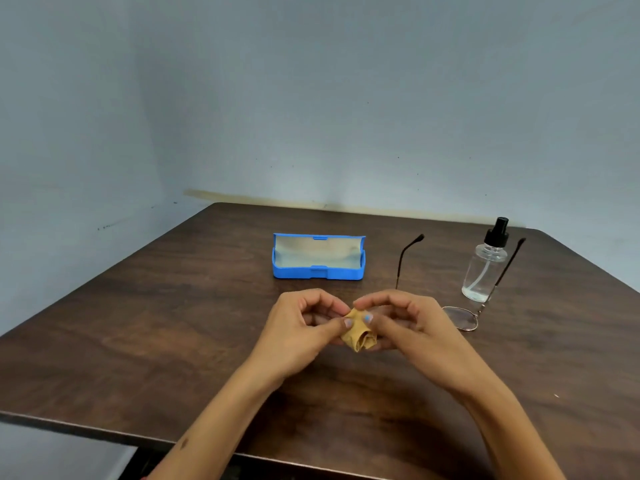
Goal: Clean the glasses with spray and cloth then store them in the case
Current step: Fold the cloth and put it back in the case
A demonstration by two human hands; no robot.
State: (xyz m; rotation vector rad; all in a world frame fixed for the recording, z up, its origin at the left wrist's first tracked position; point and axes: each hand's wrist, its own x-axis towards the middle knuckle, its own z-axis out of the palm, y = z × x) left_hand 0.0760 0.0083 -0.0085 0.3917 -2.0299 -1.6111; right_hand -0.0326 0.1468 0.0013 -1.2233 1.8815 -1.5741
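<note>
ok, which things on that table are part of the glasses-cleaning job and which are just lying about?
Part of the job:
- cloth, pinched by the left hand and right hand
- glasses, lying on the table with arms unfolded
- spray bottle, upright beside the glasses
- case, open

Just lying about:
- nothing; only the table itself remains

The light around me is soft and even, fairly dim, with no hard glare. The wall (311,98) looks grey-blue and darkens toward the upper left of the frame. My hands throw only faint, blurred shadows on the table (173,341) just under them. The bottle (485,268) at right shows small pale highlights and a weak shadow. The wide lens bends the table edges outward at lower left and right, and the whole picture is slightly soft, softest at the corners.
</note>
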